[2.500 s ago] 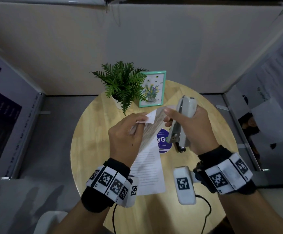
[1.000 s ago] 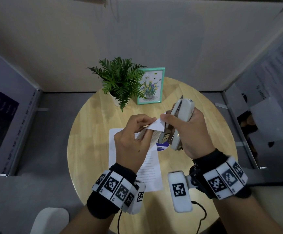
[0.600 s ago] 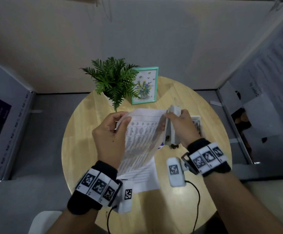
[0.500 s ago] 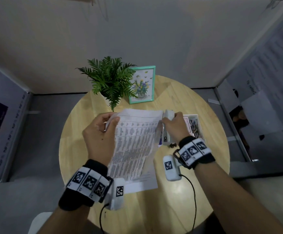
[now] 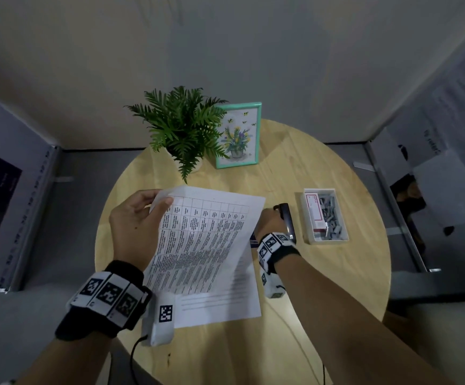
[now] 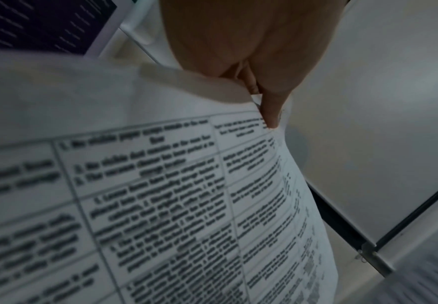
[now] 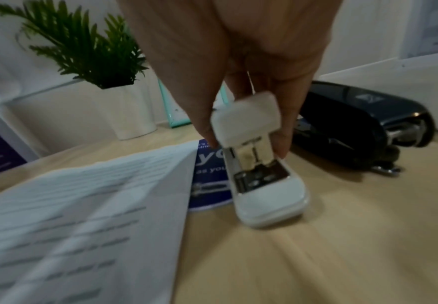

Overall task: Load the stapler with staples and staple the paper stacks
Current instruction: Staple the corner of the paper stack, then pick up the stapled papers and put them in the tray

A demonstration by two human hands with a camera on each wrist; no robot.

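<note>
My left hand (image 5: 157, 202) pinches the top left corner of a printed paper stack (image 5: 206, 240) and holds it tilted above the table; the thumb (image 6: 269, 111) lies on the stack (image 6: 160, 205) in the left wrist view. Another sheet (image 5: 220, 307) lies flat underneath. My right hand (image 5: 267, 220), half hidden behind the stack, grips a white stapler (image 7: 259, 174) between thumb and fingers (image 7: 285, 142), its lower end down at the tabletop. A black stapler (image 5: 286, 220) lies just right of that hand.
A white tray (image 5: 342, 215) with a staple box and loose staples sits at the right of the round wooden table (image 5: 323, 287). A potted fern (image 5: 181, 129) and a framed picture (image 5: 239, 134) stand at the back. A blue round sticker (image 7: 207, 181) lies by the sheet's edge.
The right hand has taken the white stapler off the stack's corner and lowered it to the table beside the black stapler. The left hand has swung the stack open, leftward and flatter.
</note>
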